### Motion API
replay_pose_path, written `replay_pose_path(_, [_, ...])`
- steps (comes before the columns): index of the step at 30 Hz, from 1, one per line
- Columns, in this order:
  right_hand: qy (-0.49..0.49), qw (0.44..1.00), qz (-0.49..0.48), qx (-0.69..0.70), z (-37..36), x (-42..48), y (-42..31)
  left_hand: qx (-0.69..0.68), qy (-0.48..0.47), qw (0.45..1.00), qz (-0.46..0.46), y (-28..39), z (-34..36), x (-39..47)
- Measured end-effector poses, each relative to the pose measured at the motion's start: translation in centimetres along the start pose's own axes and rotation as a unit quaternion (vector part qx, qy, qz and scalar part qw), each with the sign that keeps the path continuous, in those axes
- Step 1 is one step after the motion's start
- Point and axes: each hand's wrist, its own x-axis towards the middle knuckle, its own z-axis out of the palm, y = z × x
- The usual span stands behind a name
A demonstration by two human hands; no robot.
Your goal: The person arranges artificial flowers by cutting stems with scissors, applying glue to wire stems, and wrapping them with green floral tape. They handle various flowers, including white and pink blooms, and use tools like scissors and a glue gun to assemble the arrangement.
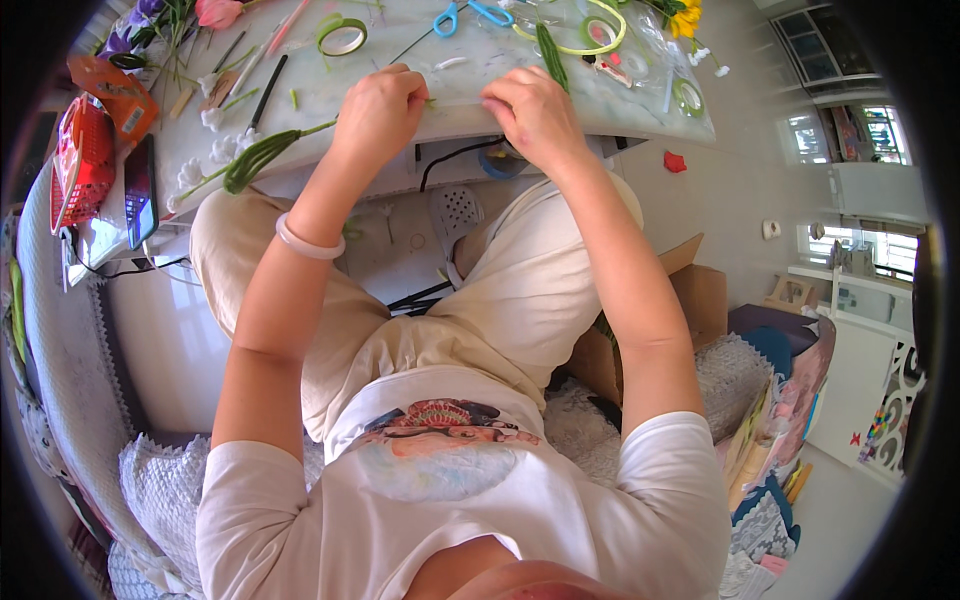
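My left hand (pixel 381 112) is closed over the front edge of the marble-look table (pixel 450 97). A green stem runs from under its wrist side, and a small green tip shows at its fingertips. That stem belongs to a fuzzy green leaf (pixel 259 159), which lies past the table edge beside small white bell-shaped craft flowers (pixel 225 148). Some way to the right, my right hand (pixel 531 112) has thumb and forefinger brought close together; anything thin between them cannot be made out. Just behind it lies another fuzzy green leaf (pixel 553 58).
Rolls of green tape (pixel 341 37), blue-handled scissors (pixel 469 15) and a black pen-like tool (pixel 270 91) lie on the table. On the left are a phone (pixel 140 191) and a red plastic basket (pixel 82 165). An open cardboard box (pixel 697 296) stands at the right.
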Motion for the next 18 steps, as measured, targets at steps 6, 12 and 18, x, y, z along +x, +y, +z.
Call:
replay_pose_path(6, [-0.060, 0.987, -0.017, -0.151, -1.0, 0.8, -2.0, -0.007, 0.001, 1.000, -0.008, -0.1, 0.0, 0.0])
replay_pose_path(12, [-0.083, 0.964, -0.052, -0.246, -1.5, 2.2, -4.5, -0.023, 0.002, 1.000, -0.013, -0.3, -0.1, -0.1])
replay_pose_path(18, [-0.124, 0.950, -0.071, -0.276, -1.7, 3.2, -5.4, -0.021, 0.000, 1.000, -0.018, -0.3, -0.1, -0.2])
